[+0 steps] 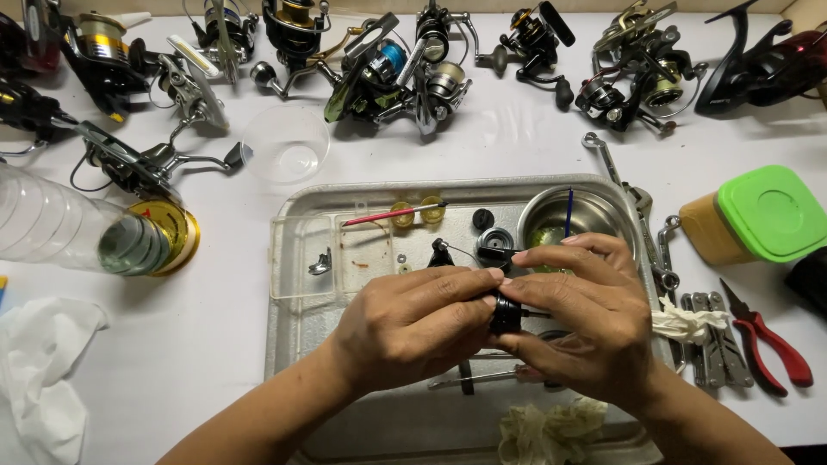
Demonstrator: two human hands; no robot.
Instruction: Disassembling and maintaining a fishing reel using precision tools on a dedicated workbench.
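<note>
Black reel part [506,313] between both hands, above metal tray [293,284]

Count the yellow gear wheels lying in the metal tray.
2. Both yellow gears lie side by side near the back edge of the metal tray, by the red-handled brush's tip. The hands may hide others.

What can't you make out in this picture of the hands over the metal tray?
- Black round part, head view: mostly covered by the left hand and right hand; its shape is unclear.
- Metal tray: near edge cut off by the frame's bottom.
- Clear plastic bottle: cut off at the left edge.
- Small washers in the tray: too small to identify.
</note>
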